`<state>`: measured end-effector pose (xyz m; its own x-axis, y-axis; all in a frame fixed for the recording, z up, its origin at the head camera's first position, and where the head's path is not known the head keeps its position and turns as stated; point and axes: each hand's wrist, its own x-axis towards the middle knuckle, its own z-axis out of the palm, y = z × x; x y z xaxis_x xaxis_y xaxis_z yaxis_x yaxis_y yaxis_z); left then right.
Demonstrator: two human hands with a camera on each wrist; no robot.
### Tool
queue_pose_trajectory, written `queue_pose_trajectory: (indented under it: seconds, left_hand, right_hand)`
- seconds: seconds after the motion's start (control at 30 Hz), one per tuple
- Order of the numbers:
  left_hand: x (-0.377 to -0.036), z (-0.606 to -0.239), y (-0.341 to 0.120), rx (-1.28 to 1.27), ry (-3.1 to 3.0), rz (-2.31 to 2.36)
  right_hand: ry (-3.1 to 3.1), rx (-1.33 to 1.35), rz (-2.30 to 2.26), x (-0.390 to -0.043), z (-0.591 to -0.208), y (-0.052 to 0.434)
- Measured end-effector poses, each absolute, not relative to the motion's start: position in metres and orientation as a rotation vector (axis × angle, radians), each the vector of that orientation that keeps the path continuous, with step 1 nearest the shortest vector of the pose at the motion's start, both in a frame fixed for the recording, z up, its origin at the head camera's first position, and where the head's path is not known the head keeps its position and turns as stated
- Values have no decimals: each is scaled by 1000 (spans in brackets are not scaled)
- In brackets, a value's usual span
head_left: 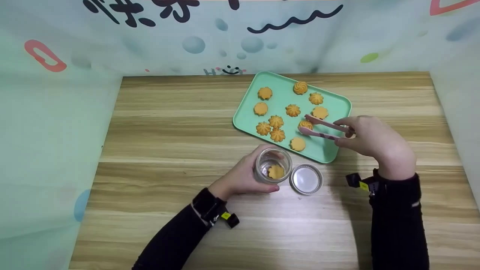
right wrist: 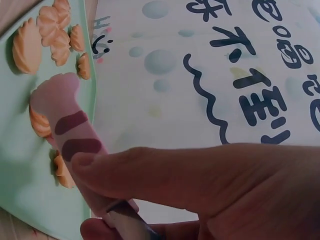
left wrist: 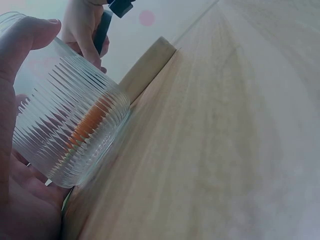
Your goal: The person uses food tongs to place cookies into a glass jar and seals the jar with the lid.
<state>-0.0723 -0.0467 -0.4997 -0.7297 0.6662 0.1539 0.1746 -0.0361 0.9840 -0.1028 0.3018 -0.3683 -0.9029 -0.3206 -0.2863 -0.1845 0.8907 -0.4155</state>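
From my feed, left to right: left hand (head_left: 243,176) is wrapped around a ribbed glass jar (head_left: 272,165) standing on the wooden counter (head_left: 168,123), fingers curled round its side. Left wrist view confirms the grip, thumb over the rim, ribbing clear. One cookie (head_left: 276,171) sits on the jar bottom; it shows orange through the glass on the wrist cam.

Just right of the jar, the round metal lid (head_left: 306,179) lies flat on the counter, close to the jar, cannot tell if touching.

Behind both, the mint green tray (head_left: 337,103) sits angled on the counter with about ten piped cookies spread across it.

Right hand (head_left: 369,137) is over the tray's near right edge, pinching a pair of pink tongs (head_left: 322,128) with darker stripes. The tong tips are on either side of one tray cookie (head_left: 305,124), near the middle-right of the tray. I cannot tell whether the tips actually clamp it or only bracket it. Right wrist view shows a finger pressed along the upper tong arm, with the paw-shaped tip above the tray.

Both forearms are in black sleeves with wrist-mounted cameras.
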Motion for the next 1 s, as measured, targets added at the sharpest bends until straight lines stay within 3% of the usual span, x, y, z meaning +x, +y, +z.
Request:
queue_pose_trajectory:
  seconds: [0.47,1.0]
  left_hand:
    - [-72,-500,-47,886,1863,1825]
    - [-72,-502,-46,911,1895,1830]
  right_hand:
    - [2768,-442,-532,-106,-371,295]
    - [2883,-713,-616,-96,-362,300]
